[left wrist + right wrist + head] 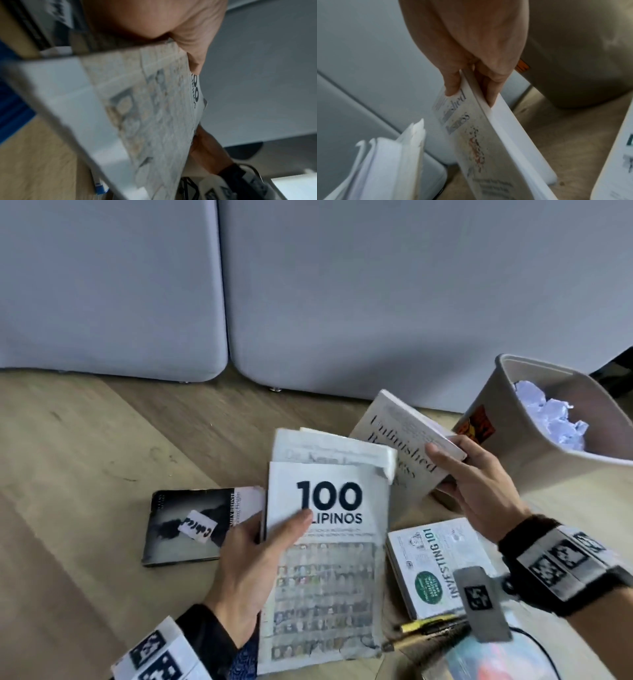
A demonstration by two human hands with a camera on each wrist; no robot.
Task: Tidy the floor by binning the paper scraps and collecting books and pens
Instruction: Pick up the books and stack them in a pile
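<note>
a: left hand at lower centre of the head view grips a stack of white books, thumb laid across the cover of the "100 filipinos" book, fingers hidden behind it. at least one more white book sits behind that one, its top edge showing above.

b: and the right hand?

a: at centre right, clasping the "unfinished business" book, thumb on the front cover and fingers round the back. that book is tilted and lifted off the floor, just right of the stack. the right wrist view shows the same pinch near one corner.

b: what's on the floor?

a: dark paperback with a white label lies flat at centre left, just left of the stack. "investing 101" book lies flat at lower right, under the right wrist. a yellow pen lies along its near edge, partly hidden by the wrist camera.

b: the bin?

a: beige bin at the right edge, tilted, holding crumpled paper scraps, with an orange sticker on its side. grey sofa fills the top.
</note>
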